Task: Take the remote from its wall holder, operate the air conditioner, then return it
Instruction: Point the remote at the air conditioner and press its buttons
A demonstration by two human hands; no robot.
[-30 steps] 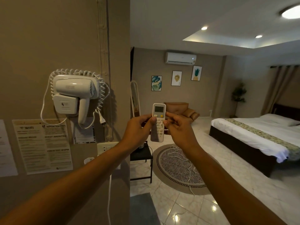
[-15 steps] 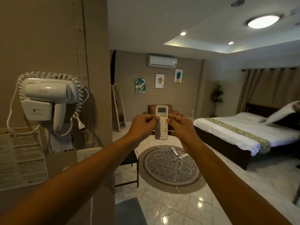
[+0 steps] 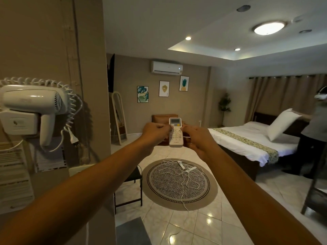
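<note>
- White plastic remote [image 3: 175, 132] held upright at arm's length, both arms stretched forward, display at the top and button face turned toward the camera.
- Left hand [image 3: 155, 133] closed around the remote's left edge, fingers curled, thumb laid on the button area.
- Right hand [image 3: 199, 138] closed around the right edge, thumb tip pressed near the upper buttons; exact button too small to tell.
- Remote lined up below the white air conditioner [image 3: 167, 67], mounted high on the far wall, well apart from the hands.
- Three framed prints [image 3: 164, 88] hung just under that unit.
- Cream hair dryer [image 3: 33, 105] seated in its wall bracket on the near left wall, coiled cord looped around it, plug dangling.
- Printed notices [image 3: 14, 175] stuck on the wall beneath the dryer.
- Round patterned rug [image 3: 179, 184] on the tiled floor, a tangle of white cable [image 3: 182, 169] lying on it.
- Dark folding chair [image 3: 131, 181] just beside the rug's left edge.
- White-sheeted bed [image 3: 251, 140] to the right, a patterned runner across it.
- Second person [image 3: 313, 128] at the far right edge, holding a white pillow [image 3: 281, 123] over the bed.
- Remote's wall holder not identifiable.
</note>
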